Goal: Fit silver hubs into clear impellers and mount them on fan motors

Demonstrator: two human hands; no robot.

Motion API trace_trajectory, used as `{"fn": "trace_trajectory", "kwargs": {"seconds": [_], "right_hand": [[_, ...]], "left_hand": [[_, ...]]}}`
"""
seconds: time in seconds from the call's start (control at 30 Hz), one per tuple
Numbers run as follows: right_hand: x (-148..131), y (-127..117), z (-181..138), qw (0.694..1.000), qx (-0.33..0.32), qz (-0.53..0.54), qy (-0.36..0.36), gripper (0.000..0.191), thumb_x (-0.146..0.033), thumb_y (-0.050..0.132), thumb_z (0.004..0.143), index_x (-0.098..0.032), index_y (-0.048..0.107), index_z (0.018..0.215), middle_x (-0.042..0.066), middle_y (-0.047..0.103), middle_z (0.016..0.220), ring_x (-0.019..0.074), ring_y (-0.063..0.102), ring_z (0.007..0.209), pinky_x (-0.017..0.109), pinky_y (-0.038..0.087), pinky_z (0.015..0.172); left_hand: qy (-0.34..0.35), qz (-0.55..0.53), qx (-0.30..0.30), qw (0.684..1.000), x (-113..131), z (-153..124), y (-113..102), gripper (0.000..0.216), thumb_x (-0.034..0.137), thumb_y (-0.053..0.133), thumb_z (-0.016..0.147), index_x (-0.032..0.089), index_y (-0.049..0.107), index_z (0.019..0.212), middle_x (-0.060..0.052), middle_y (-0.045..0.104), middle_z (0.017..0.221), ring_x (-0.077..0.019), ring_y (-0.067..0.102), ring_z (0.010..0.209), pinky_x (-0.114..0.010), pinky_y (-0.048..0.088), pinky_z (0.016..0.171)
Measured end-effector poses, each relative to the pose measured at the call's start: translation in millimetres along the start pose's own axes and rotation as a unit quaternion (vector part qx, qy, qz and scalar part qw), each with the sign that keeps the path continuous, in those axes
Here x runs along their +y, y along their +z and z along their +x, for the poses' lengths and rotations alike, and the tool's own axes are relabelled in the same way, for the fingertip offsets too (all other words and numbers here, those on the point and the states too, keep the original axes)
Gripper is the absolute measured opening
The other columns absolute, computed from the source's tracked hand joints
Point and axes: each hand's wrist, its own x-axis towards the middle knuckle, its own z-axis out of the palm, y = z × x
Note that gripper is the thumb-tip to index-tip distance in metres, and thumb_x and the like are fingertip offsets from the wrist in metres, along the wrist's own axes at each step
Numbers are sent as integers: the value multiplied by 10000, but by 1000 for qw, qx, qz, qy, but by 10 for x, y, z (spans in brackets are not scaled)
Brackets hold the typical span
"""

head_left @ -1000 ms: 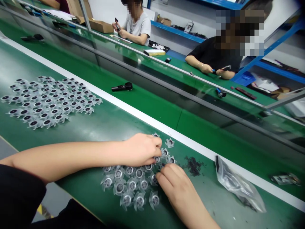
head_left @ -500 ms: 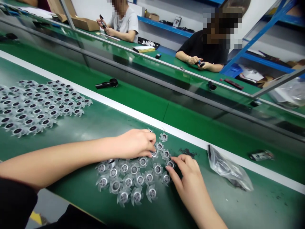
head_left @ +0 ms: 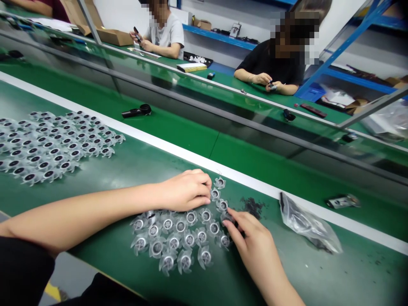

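A cluster of small clear plastic fan impellers [head_left: 178, 238] lies on the green bench in front of me. My left hand [head_left: 186, 190] rests curled at the cluster's upper edge, fingertips pressed together beside an impeller [head_left: 215, 194]. My right hand [head_left: 251, 238] lies at the cluster's right side, its fingers bent and touching an impeller [head_left: 227, 217]. A small heap of dark bits [head_left: 251, 206] sits just past my right fingers.
A large array of impellers [head_left: 54, 144] is laid out at the left. A clear plastic bag [head_left: 307, 223] lies to the right. A black handheld part [head_left: 136, 111] lies on the conveyor belt. Two people sit across the line, handling small parts.
My right hand has shifted slightly along the cluster's right edge and its fingers have curled in. My left hand stays at the top edge. The view has drifted a little.
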Motion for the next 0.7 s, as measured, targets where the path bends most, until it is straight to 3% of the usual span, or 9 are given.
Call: {"fn": "trace_trajectory", "kwargs": {"seconds": [0.13, 0.2, 0.33, 0.5, 0.7], "right_hand": [[-64, -91, -57, 1000, 2, -21, 9, 259, -331, 507, 1029, -185, 708, 1101, 76, 674, 922, 201, 689, 798, 331, 576, 713], [-111, -139, -139, 1000, -3, -24, 10, 222, -376, 550, 1012, -203, 689, 1020, 60, 666, 896, 190, 687, 768, 305, 573, 663], [-184, -131, -316, 999, 3, -42, -3, 289, -465, 567, 995, -205, 669, 1072, 69, 689, 902, 209, 710, 757, 303, 582, 596], [-242, -24, -387, 998, 23, -59, -22, 241, -379, 507, 1031, -206, 662, 1095, 103, 739, 1017, 260, 739, 897, 380, 620, 737], [-337, -20, -363, 996, 23, -60, -61, 159, -303, 505, 1032, -189, 616, 1043, 95, 722, 948, 211, 722, 814, 309, 613, 685]], "left_hand": [[66, -29, -36, 997, 135, -57, -75, 122, 329, 675, 942, 253, 770, 933, -12, 705, 989, -177, 608, 1027, -341, 429, 1007], [84, -9, -48, 995, 236, -104, -71, 168, 389, 728, 897, 238, 760, 832, -6, 696, 854, -184, 612, 945, -357, 443, 915], [90, 90, -55, 990, 391, -197, 48, 352, 521, 854, 722, 201, 711, 690, -14, 643, 750, -207, 571, 824, -385, 400, 725], [62, 122, -52, 989, 402, -239, 192, 249, 418, 848, 744, 202, 726, 765, -29, 656, 834, -220, 561, 853, -378, 368, 732], [50, 118, -52, 990, 412, -233, 210, 135, 307, 739, 807, 190, 710, 747, -33, 639, 813, -218, 558, 849, -386, 375, 723]]}}
